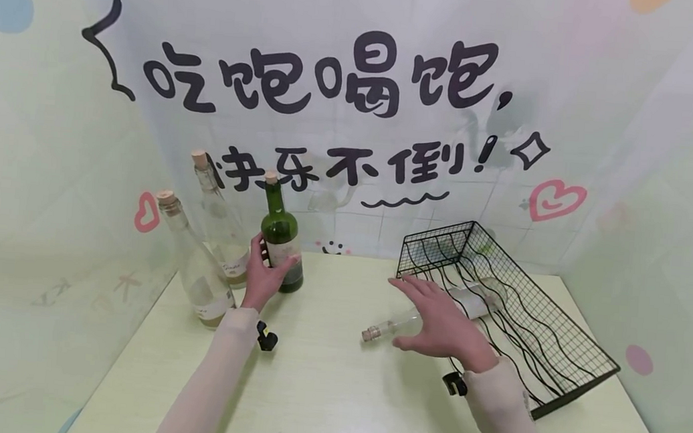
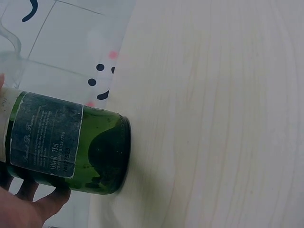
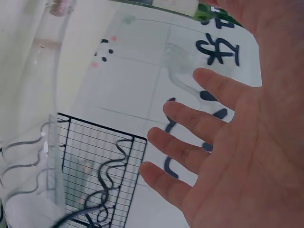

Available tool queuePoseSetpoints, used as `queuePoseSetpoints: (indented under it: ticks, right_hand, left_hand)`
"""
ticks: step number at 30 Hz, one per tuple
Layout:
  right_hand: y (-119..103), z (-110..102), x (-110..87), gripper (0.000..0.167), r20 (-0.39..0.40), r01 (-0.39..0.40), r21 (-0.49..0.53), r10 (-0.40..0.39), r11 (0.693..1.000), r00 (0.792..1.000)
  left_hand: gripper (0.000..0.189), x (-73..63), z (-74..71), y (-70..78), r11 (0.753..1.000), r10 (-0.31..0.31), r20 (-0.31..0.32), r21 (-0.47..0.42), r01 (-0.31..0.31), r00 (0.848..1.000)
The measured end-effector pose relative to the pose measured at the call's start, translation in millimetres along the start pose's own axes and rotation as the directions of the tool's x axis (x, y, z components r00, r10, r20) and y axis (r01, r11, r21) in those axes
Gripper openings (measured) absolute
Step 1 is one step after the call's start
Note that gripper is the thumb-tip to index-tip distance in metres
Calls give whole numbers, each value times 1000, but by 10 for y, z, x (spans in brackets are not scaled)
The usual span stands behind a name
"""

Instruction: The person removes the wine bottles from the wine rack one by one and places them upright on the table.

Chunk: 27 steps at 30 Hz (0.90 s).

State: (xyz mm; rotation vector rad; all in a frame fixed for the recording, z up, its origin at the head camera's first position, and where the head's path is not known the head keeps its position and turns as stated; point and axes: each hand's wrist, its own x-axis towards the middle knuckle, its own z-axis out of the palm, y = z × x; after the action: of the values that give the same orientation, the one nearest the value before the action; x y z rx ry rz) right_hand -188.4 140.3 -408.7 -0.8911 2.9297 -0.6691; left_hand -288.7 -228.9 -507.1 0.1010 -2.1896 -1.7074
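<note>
My left hand [image 1: 266, 277] grips a green wine bottle [image 1: 279, 228] around its labelled body, thumb across the front. The bottle stands close to upright with a cork in its neck; in the left wrist view its dark base [image 2: 124, 154] is right at the tabletop. My right hand [image 1: 436, 320] hovers with fingers spread and holds nothing. Below it, a clear corked bottle [image 1: 399, 324] lies on its side in a black wire rack [image 1: 557, 312], neck pointing out to the left. In the right wrist view, the open palm [image 3: 237, 156] is beside that clear bottle [image 3: 42, 71].
Two tall clear corked bottles [image 1: 198, 270] [image 1: 225, 225] stand at the left of the pale wooden table [image 1: 323, 376]. A printed curtain [image 1: 348, 15] hangs behind the table, with side sheets at left and right.
</note>
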Motion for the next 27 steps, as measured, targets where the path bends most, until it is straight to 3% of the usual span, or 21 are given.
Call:
queuePoseSetpoints:
  ticks: [11, 16, 27]
  right_hand:
    - [138, 296, 299, 89, 153, 9, -42, -2, 999, 988]
    - [199, 433, 404, 76, 206, 4, -77, 12, 997, 979]
    - [349, 662, 495, 40, 279, -98, -177, 146, 979, 949]
  left_hand:
    - [88, 2, 0, -17, 1000, -7, 0, -4, 7, 1000]
    - [88, -4, 0, -14, 1000, 2, -7, -16, -2, 1000]
    - [89, -7, 6, -16, 1000, 4, -5, -3, -4, 1000]
